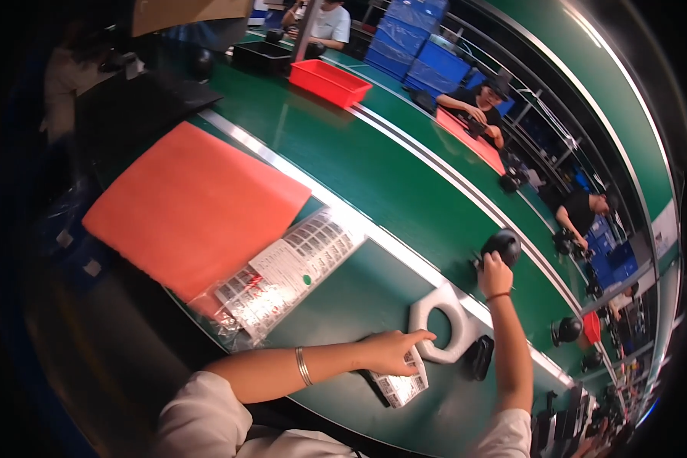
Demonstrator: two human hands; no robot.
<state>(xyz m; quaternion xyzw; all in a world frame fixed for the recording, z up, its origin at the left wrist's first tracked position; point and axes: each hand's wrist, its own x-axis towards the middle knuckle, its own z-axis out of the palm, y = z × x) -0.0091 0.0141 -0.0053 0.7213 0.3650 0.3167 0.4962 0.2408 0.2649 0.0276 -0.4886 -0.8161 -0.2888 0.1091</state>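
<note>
Fingers (pixel 490 269) gripping rounded black part (pixel 502 246), left hand (pixel 393 351) on printed label sheet (pixel 401 385)

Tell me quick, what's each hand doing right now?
Left hand: resting on a small sheet of labels, finger by the white ring fixture.
Right hand: closed on a black rounded part.

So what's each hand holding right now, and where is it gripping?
The right hand grips the round black device on the belt at its near edge. The left hand presses on the label sheet, not gripping.
</note>
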